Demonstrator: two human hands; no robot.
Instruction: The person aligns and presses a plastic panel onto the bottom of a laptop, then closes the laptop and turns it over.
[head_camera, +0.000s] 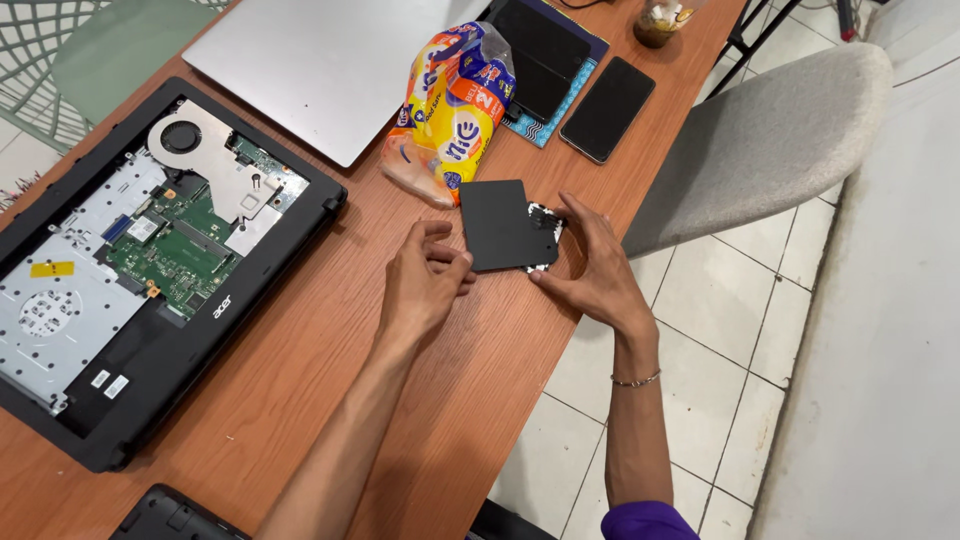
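At frame center, near the desk edge, your left hand pinches the black square cover w/ fingers curled, your right hand cups its far corner, fingers spread; a slip could drop it onto the floor tiles.

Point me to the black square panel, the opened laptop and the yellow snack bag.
black square panel (503, 225), head view, middle of its flat top face.
opened laptop (180, 250), head view, on the exposed green circuit board.
yellow snack bag (455, 120), head view, middle of its printed front.
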